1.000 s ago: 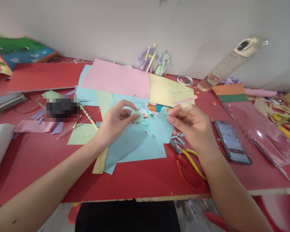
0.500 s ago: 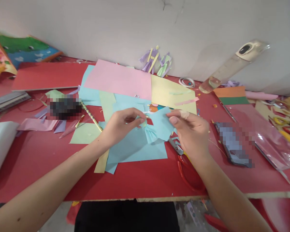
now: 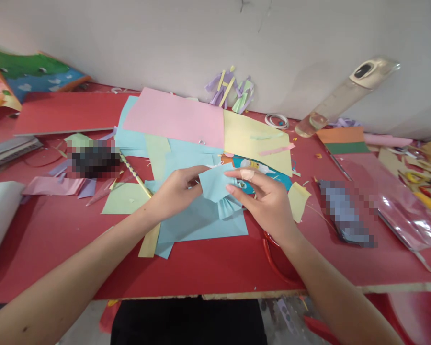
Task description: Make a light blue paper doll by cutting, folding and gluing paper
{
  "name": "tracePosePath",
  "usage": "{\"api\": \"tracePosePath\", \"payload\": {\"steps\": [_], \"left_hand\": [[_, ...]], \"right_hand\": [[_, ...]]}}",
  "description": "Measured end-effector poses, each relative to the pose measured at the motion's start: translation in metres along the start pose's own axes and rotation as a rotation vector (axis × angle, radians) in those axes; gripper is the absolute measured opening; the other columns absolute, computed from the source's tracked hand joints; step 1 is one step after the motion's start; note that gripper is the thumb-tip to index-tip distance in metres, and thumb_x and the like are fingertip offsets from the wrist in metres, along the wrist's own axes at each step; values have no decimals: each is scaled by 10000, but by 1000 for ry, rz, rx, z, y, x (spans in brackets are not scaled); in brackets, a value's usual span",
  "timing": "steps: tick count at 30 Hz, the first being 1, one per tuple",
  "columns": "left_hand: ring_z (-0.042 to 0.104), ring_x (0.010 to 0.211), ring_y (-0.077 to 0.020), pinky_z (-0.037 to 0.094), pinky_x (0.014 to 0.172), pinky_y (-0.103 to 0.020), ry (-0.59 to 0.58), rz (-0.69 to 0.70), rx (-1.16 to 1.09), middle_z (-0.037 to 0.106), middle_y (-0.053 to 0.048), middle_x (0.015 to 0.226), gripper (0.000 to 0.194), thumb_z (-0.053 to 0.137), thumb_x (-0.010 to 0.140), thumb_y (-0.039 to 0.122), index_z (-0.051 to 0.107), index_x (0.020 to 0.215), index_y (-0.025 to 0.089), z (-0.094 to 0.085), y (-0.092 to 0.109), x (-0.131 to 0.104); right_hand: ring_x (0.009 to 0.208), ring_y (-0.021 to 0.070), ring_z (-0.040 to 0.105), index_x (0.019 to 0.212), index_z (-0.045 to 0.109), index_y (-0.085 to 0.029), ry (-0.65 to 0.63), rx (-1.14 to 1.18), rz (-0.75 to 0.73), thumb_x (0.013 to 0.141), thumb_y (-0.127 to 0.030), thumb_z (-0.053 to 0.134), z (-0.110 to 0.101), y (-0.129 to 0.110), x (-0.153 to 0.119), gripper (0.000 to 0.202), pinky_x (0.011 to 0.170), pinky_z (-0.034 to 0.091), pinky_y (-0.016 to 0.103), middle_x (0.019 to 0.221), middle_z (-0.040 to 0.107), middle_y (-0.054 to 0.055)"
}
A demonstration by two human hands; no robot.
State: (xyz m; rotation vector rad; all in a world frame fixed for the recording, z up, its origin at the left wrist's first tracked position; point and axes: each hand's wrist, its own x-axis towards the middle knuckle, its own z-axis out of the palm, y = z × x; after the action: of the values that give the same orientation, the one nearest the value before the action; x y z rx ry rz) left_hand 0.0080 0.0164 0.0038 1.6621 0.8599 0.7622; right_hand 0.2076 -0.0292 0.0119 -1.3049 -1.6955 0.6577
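Over the blue sheets on the red table, my left hand [image 3: 181, 188] is closed, its fingertips hidden behind a small blue paper piece [image 3: 215, 184]. My right hand [image 3: 264, 191] has thumb and index finger at the right edge of that piece, pinching it. Just beneath hangs a pleated blue paper [image 3: 230, 208], its upper end hidden by the small piece. A flat blue sheet [image 3: 201, 225] lies below both hands. Red-handled scissors [image 3: 273, 256] are partly covered by my right forearm.
Pink paper [image 3: 179, 115] and yellow paper [image 3: 255, 136] lie behind the hands. Paper figures [image 3: 228, 88] lean on the wall. A phone [image 3: 345, 211] and a tilted bottle [image 3: 330, 108] are at right, a pencil [image 3: 136, 175] at left.
My right hand has moved left with the small blue piece, which now covers my left fingertips. A glue tube and a yellow scrap have come into view behind it.
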Motion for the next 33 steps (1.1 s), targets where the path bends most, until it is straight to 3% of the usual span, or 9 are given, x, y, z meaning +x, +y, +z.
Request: {"api": "tracePosePath", "payload": {"steps": [4,8,17,20,23,26,29,32,33], "left_hand": [[664,935,-182,508,785,-273,35,15,-33,703,-39,1120,351,539,826,132,657,1143,226,0,-4,1],[672,921,-189,504,758,-269,56,-6,-47,727,-35,999,293,547,839,153,653,1105,215,0,-7,1],[661,928,-220,492,753,-294,57,-70,25,734,-45,989,216,544,893,277,704,1018,204,-3,-2,3],[627,1040,-239,457,899,-342,161,-74,82,722,-46,1053,361,422,975,425,723,994,226,-5,2,0],[567,1167,-235,389,1027,-350,205,54,83,682,-50,1175,472,323,999,501,711,1031,235,-5,7,-4],[593,1076,-240,435,950,-316,173,151,201,694,-56,1069,295,627,870,483,690,969,212,0,10,-6],[608,853,-184,449,742,-265,224,84,284,681,-22,925,221,625,885,427,662,891,209,4,10,-5],[490,629,-129,383,608,-255,255,-20,286,572,23,702,276,595,898,444,615,767,202,3,11,-3],[446,594,-120,368,592,-254,263,-35,267,516,31,648,307,600,892,452,591,719,198,2,12,-2]], "right_hand": [[1037,217,630,1029,696,-269,-2,-96,-99,877,-206,659,2,1,0,168,916,514,388,1031,704,36],[1055,214,621,1061,676,-261,-34,-130,-141,882,-189,649,3,2,2,195,917,510,380,1063,678,45],[841,194,663,1199,594,-299,65,-68,-169,875,-222,670,6,4,-4,341,785,580,383,1108,699,49],[851,214,694,1235,575,-298,92,-64,-149,876,-229,666,6,2,-4,376,739,593,385,1134,714,56],[953,235,701,1251,576,-299,102,-83,-124,884,-244,657,7,1,-4,380,755,595,379,1160,724,49],[956,224,710,1237,603,-289,98,-104,-99,913,-262,621,7,0,-4,326,801,590,371,1154,736,43],[943,208,720,1174,660,-277,147,-75,-54,969,-289,532,2,-3,-2,243,875,570,373,1046,763,33],[968,209,716,937,740,-270,203,-8,-56,993,-315,484,-8,-4,4,266,925,546,393,946,770,23],[991,219,708,879,747,-271,164,0,-75,980,-331,512,-12,-4,5,263,926,545,403,949,768,24]]}}
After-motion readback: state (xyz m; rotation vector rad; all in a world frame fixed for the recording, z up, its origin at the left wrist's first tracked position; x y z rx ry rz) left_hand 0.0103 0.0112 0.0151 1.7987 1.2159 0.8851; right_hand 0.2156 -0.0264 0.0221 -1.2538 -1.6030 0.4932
